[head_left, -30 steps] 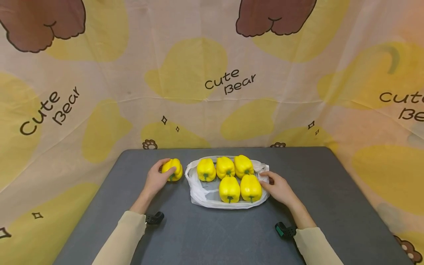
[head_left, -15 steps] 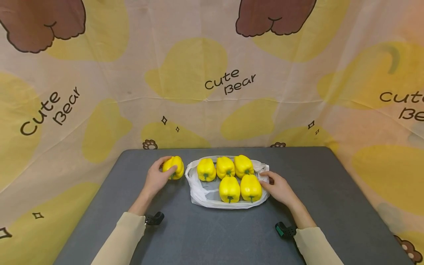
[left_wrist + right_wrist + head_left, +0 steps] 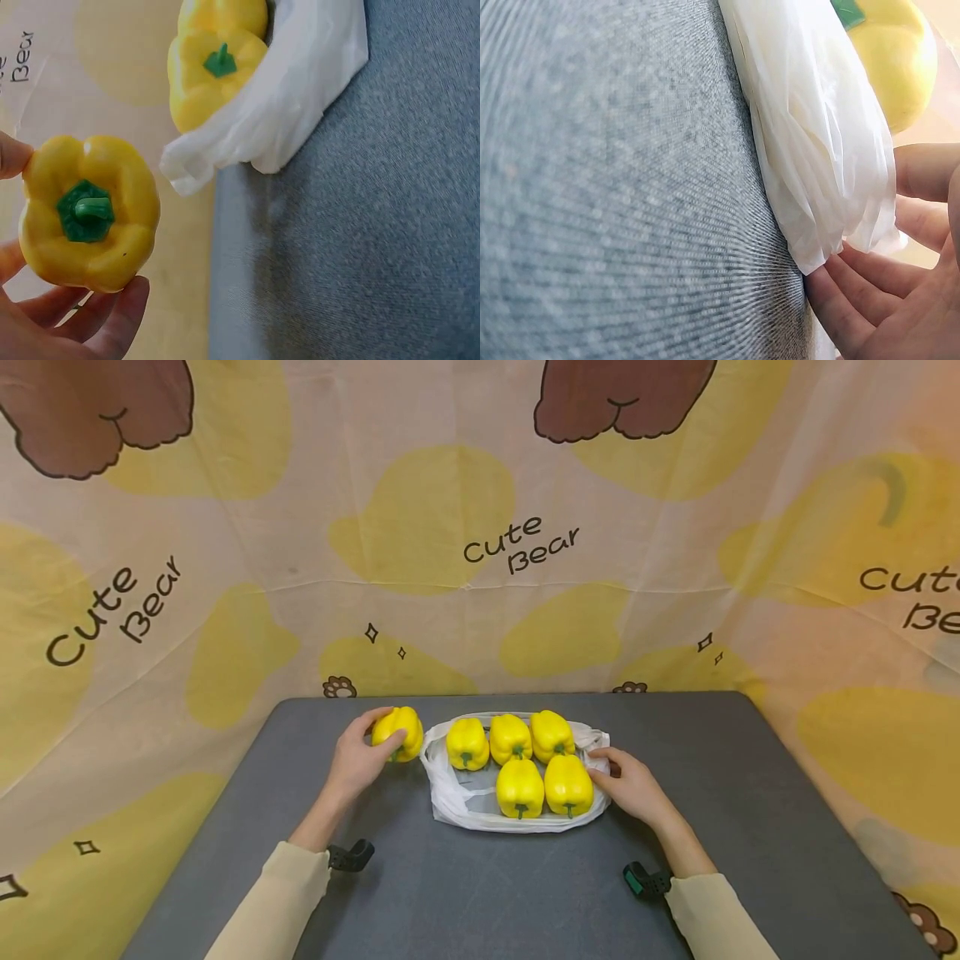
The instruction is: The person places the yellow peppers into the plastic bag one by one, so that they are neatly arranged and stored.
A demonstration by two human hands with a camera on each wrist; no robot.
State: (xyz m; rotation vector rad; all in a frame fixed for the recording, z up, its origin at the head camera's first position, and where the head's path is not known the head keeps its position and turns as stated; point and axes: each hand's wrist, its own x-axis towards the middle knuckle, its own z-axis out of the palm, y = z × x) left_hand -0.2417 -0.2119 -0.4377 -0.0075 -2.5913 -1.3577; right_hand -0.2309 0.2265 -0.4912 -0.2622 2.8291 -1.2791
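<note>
My left hand (image 3: 356,758) grips a yellow bell pepper (image 3: 399,734) between thumb and fingers, left of a white plastic bag (image 3: 450,802). In the left wrist view that pepper (image 3: 127,247) faces the camera with its green stem, apart from the bag (image 3: 300,97). Several more yellow bell peppers (image 3: 520,787) sit in the bag's wide mouth, in a back row and a front row. At the bag's right rim, my right hand (image 3: 630,787) pinches the plastic. The right wrist view shows its fingers (image 3: 870,277) against the folded white edge.
A grey table (image 3: 480,893) carries the bag. Behind it hangs a printed cloth (image 3: 420,527) with yellow patches and lettering. A bare patch inside the bag (image 3: 472,793) lies at its front left. Black bands (image 3: 351,857) circle both wrists.
The left hand has raised the bell pepper and brought it slightly to the right, closer to the bag's left rim. The right hand and the bagged peppers have stayed put.
</note>
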